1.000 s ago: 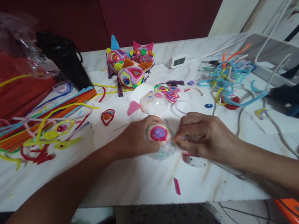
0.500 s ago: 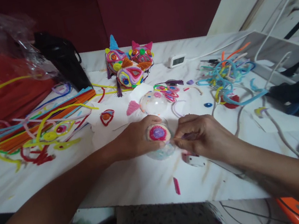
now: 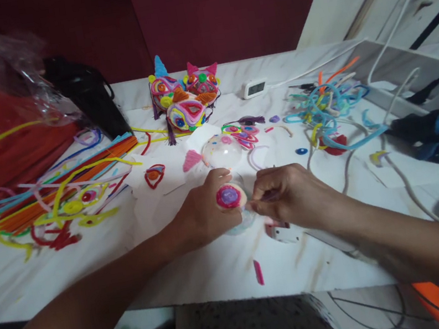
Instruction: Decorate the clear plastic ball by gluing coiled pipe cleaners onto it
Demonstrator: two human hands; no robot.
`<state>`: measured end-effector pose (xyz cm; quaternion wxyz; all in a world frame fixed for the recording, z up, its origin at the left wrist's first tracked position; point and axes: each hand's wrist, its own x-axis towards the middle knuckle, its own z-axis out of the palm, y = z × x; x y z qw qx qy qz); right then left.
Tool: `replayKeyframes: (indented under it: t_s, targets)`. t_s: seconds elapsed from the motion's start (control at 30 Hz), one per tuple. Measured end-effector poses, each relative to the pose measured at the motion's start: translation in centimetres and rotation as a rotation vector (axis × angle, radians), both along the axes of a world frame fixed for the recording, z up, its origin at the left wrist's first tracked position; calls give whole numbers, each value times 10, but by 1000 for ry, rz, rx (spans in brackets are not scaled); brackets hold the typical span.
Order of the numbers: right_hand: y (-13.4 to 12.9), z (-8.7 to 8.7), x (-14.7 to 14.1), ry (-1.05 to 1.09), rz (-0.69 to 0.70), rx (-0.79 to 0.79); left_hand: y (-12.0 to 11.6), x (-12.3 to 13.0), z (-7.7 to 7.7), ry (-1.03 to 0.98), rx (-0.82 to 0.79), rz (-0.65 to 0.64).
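Observation:
My left hand (image 3: 204, 212) is closed round a clear plastic ball (image 3: 241, 229). On the ball's upper side sits a round coiled disc (image 3: 229, 196), purple in the middle with magenta and cream rings. At the disc's right edge my right hand (image 3: 292, 194) is pinched, fingertips close to or touching the rim. Something slim and purplish shows between its fingers, too hidden to name. Just beyond my left hand lies a clear dome (image 3: 224, 153) with coloured specks, beside a pink fan-shaped piece (image 3: 192, 160) and a coiled multicoloured piece (image 3: 246, 136).
Decorated animal-face balls (image 3: 190, 114) stand at the back, near a black tumbler (image 3: 86, 97) and a small white digital display (image 3: 254, 89). Pipe cleaners (image 3: 109, 157) spread across the left. A tangle of blue ones (image 3: 330, 106) and cables lie right. A magenta strip (image 3: 258, 272) is near the front edge.
The view has shifted slightly. The ball and its disc have tilted a little in my left hand, which covers more of the ball. My right hand stays pinched at the disc's edge.

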<state>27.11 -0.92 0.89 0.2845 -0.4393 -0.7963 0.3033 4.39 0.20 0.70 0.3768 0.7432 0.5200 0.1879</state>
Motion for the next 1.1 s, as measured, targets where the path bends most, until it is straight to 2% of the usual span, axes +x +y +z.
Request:
replayKeyframes:
  t_s: [0.23,0.47,0.7,0.8,0.97,1.1]
  targets:
    - [12,17,3,-161,-17,-154,-4,4,0,-22,-6,45]
    - [21,20,1,-197,-33,-145,-1,4,2,46,-41,39]
    - [38,23,-6,-262,2,-104,-7,6,6,-17,-32,70]
    - [44,26,-8,-324,73,-31,-11,8,8,-33,-4,78]
    - [50,25,-9,-341,192,252,-12,9,10,-32,8,88]
    - [51,27,-12,-428,254,323,-13,9,11,-61,3,83]
